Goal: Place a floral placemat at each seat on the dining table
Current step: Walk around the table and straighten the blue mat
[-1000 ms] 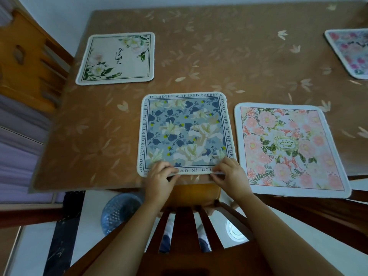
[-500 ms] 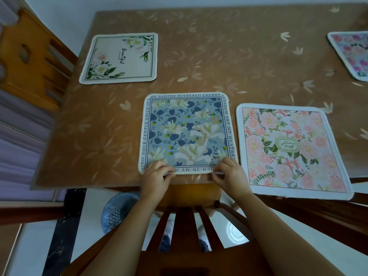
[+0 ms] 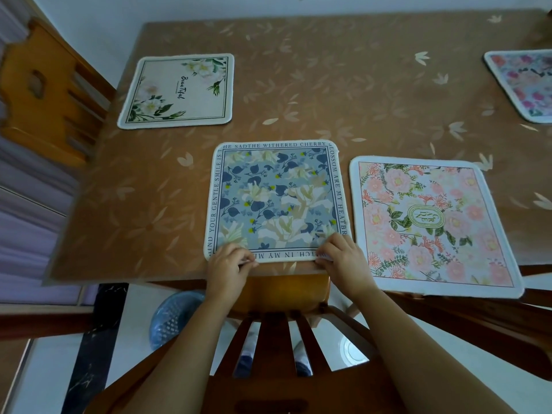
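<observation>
Two bare forearms, left hand [image 3: 228, 265], right hand [image 3: 343, 258], short fingers, apparently no sleeves or jewellery

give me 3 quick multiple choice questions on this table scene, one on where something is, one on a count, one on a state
1. Where is the cream placemat?
A. far left of the table
B. under the pink placemat
C. on the chair

2. How many placemats show on the table?
A. two
B. four
C. six

3. What are the hands doing to the blue placemat?
A. hovering above it
B. pinching its near edge
C. folding it in half

Answers:
1 A: it lies near the far left corner.
2 B: cream, blue, pink, and one cut off at the right edge.
3 B: left hand and right hand grip the near corners.
</observation>
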Action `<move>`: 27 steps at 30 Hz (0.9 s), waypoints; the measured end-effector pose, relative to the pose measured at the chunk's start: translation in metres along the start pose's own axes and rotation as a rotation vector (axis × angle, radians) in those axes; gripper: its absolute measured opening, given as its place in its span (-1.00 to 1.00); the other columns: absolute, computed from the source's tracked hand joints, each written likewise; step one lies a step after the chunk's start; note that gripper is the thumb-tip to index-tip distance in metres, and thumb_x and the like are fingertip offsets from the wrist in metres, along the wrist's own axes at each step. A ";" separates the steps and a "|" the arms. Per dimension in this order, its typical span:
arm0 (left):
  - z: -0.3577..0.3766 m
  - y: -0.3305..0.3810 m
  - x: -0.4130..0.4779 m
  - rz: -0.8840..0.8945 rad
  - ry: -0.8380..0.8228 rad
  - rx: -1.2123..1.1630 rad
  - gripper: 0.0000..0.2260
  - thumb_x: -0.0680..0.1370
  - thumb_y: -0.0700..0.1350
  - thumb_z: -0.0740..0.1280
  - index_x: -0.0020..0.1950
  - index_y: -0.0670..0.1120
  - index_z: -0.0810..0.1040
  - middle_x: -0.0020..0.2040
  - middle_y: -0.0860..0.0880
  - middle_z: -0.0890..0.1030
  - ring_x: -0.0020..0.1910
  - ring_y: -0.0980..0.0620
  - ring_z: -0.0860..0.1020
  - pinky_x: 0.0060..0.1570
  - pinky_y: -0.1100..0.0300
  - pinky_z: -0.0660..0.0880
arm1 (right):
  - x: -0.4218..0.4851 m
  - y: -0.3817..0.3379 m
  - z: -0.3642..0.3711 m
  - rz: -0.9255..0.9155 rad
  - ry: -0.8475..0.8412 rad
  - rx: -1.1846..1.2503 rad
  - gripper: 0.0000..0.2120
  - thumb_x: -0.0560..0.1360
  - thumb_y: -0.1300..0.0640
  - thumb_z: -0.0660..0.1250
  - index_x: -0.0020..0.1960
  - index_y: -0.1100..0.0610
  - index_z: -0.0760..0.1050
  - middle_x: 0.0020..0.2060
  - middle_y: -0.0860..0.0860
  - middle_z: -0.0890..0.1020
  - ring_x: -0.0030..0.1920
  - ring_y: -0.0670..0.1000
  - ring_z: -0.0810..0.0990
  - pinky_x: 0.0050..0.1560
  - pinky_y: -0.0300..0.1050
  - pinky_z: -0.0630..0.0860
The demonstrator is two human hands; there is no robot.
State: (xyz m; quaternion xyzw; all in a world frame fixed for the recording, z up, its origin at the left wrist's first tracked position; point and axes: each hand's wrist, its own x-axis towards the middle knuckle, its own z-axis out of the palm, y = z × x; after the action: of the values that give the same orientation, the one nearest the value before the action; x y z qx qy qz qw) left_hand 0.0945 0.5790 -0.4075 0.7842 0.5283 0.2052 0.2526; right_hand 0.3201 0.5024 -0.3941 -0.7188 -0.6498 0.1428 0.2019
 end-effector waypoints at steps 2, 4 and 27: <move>0.001 0.000 -0.001 0.008 0.002 0.012 -0.89 0.31 -0.24 0.50 -0.26 -0.14 0.58 -0.22 -0.07 0.56 -0.15 -0.04 0.47 -0.13 0.11 0.31 | -0.001 0.001 0.001 0.003 0.004 0.000 -0.88 0.37 0.24 0.42 -0.12 0.23 0.53 -0.13 0.17 0.55 -0.08 0.19 0.49 -0.09 0.09 0.49; 0.001 0.000 -0.002 0.035 0.004 0.027 -0.88 0.31 -0.26 0.50 -0.27 -0.16 0.58 -0.23 -0.09 0.56 -0.17 -0.09 0.49 -0.15 0.09 0.33 | -0.001 0.001 0.002 -0.008 0.004 -0.009 -0.89 0.38 0.25 0.41 -0.12 0.23 0.53 -0.13 0.17 0.55 -0.09 0.19 0.49 -0.11 0.08 0.49; 0.002 -0.008 0.007 0.014 0.000 0.071 -0.86 0.32 -0.16 0.50 -0.27 -0.08 0.54 -0.20 -0.02 0.55 -0.14 -0.04 0.47 -0.12 0.13 0.27 | 0.005 -0.004 0.003 0.057 -0.009 0.034 -0.89 0.37 0.23 0.42 -0.16 0.24 0.52 -0.17 0.16 0.54 -0.12 0.15 0.50 -0.09 0.04 0.47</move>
State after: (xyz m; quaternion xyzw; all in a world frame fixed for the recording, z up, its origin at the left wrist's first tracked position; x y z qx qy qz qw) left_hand 0.0923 0.5880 -0.4138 0.7964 0.5297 0.1879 0.2232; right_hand 0.3160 0.5077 -0.3947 -0.7328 -0.6275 0.1624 0.2071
